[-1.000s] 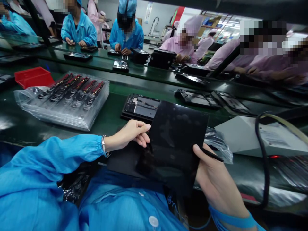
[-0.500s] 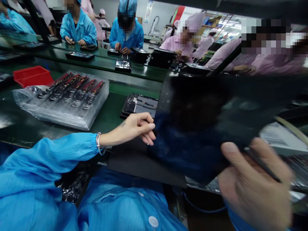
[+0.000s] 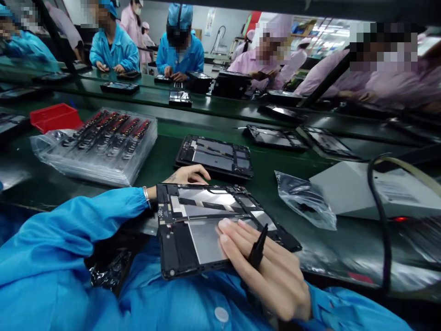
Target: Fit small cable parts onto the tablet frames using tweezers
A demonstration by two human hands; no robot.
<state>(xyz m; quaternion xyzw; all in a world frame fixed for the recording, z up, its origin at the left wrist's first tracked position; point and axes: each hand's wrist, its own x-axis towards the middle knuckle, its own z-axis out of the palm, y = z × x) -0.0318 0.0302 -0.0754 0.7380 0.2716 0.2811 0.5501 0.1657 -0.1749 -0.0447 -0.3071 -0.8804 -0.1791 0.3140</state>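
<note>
In hand: an open tablet frame [image 3: 203,234], inner side up, its metal plates, ribbon strips and small circuit board bare, lying across the lap on a blue smock [image 3: 138,285], just short of the tabletop [image 3: 155,161] edge; right grip [image 3: 272,271] at the frame's 4 o'clock, fingers spread flat on the metal plate; a black tool [image 3: 257,247] pinched upright between two fingers, so that grip open in the palm yet closed on the tool alone; left grip [image 3: 186,174] at the frame's 11 o'clock, palm down, fingers loosely curved, open and empty, just past the far edge; contact with the frame impossible to tell; a silver bracelet [image 3: 146,194] on that wrist; a second open tablet frame [image 3: 213,158] on the tabletop at 12 o'clock, inner side up, just beyond the left grip; two more frames [image 3: 275,139] farther off toward 1 o'clock; a crumpled clear bag [image 3: 305,200] at 2 o'clock; beside it, a white box [image 3: 375,193] behind a black cable [image 3: 382,220]; a stack of clear trays [image 3: 99,147] of red-and-black parts at 10 o'clock; a red bin [image 3: 55,117] just behind them; co-workers [image 3: 179,46] across the line.
</note>
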